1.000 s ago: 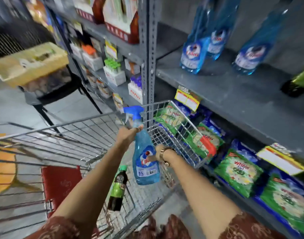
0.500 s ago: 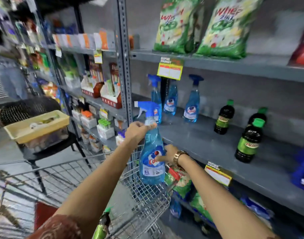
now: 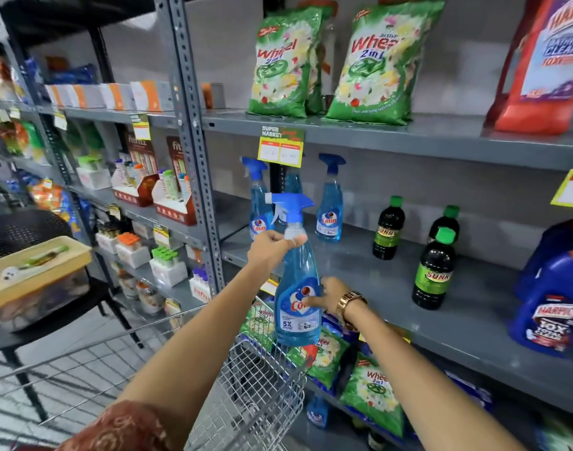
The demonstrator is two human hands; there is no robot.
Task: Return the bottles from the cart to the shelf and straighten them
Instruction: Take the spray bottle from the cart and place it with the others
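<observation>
Head view, the only one: spray bottle [image 3: 297, 288] of blue cleaner held upright in the air, above the front corner of the wire cart [image 3: 262, 379] and just short of the front edge of the middle shelf [image 3: 376, 281]. Left hand [image 3: 272, 252] clamped around the neck right under the trigger head; the bottle hangs below that hand. Right hand [image 3: 327, 296] lies against the body at label height, fingers [image 3: 311, 301] spread on the label, steadying rather than gripping; thumb side hidden behind the bottle. A watch sits on that wrist.

Step in hand, as I judge it: carrying one bottle from cart to shelf, not yet set down. Bottle clear of the shelf board, touching nothing but the two hands.

On the shelf: three matching blue sprays [image 3: 329, 209] stand at the back left, one partly hidden by a price tag [image 3: 281, 148]. Dark green-capped bottles [image 3: 436, 271] stand further right, loosely spaced.

Next move likely calls for: carry forward over the shelf edge, lower the base flat in the bare patch in front of the blue sprays, label outward, then release the neck. Remaining cart contents not visible from here
</observation>
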